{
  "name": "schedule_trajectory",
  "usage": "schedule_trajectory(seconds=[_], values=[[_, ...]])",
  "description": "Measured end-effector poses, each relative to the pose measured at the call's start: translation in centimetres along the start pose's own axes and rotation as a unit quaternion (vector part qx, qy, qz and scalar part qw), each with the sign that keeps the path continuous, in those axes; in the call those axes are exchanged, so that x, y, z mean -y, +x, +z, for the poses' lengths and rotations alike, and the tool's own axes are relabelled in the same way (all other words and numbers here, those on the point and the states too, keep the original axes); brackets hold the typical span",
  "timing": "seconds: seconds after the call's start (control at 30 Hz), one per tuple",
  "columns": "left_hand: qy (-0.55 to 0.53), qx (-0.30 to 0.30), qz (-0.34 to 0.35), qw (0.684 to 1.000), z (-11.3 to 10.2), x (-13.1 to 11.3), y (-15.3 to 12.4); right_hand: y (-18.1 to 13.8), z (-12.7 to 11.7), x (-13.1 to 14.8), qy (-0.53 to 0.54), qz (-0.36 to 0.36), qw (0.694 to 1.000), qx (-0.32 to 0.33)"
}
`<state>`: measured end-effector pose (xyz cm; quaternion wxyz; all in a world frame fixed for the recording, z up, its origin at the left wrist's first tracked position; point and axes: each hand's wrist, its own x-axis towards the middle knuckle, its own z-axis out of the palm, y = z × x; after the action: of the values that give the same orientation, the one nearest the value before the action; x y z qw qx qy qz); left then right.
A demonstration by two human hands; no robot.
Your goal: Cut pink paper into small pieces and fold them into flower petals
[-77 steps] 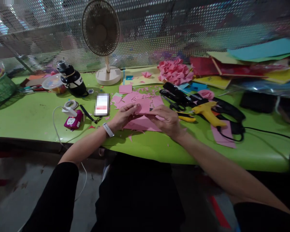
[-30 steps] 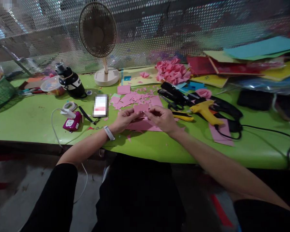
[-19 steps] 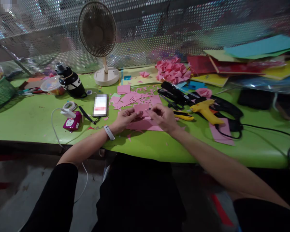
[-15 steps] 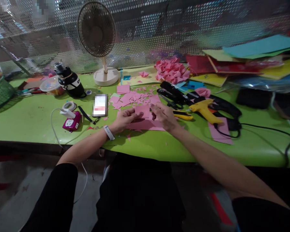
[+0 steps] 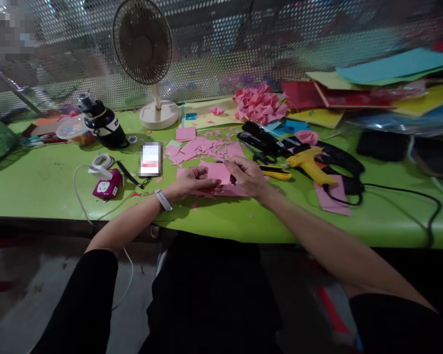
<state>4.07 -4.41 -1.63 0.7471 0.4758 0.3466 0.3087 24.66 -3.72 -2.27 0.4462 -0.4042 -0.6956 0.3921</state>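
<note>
My left hand pinches the left edge of a small pink paper piece just above the green table. From the right, my right hand has curled fingers closed on the same piece. A larger pink sheet lies flat under both hands. Several pink paper scraps are strewn just beyond them. A white band sits on my left wrist.
A yellow glue gun, black scissors and a yellow cutter lie to the right, with a black cord. Folded pink flowers and coloured card sheets lie behind. Fan, bottle, phone and magenta charger stand left.
The pink piece has become smaller and narrower between my fingers. My right hand shifted along its right edge and both hands lowered slightly toward the sheet.
</note>
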Motion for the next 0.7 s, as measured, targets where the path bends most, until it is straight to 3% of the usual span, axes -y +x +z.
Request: schedule_trajectory(seconds=[0.17, 0.33, 0.53, 0.7], values=[[0.008, -0.030, 0.043, 0.999, -0.30, 0.17, 0.41, -0.09, 0.02, -0.13, 0.004, 0.062, 0.994, 0.094], [0.011, -0.036, 0.071, 0.997, -0.32, 0.28, 0.60, 0.08, 0.24, -0.12, -0.020, 0.037, 0.995, 0.094], [-0.002, -0.052, 0.091, 0.995, -0.38, 0.02, 0.61, 0.05, -0.42, 0.02, 0.044, 0.069, 0.989, 0.125], [0.016, -0.050, 0.077, 0.996, -0.71, 0.00, 0.53, 0.02, -0.62, -0.11, -0.005, 0.031, 0.991, 0.131]])
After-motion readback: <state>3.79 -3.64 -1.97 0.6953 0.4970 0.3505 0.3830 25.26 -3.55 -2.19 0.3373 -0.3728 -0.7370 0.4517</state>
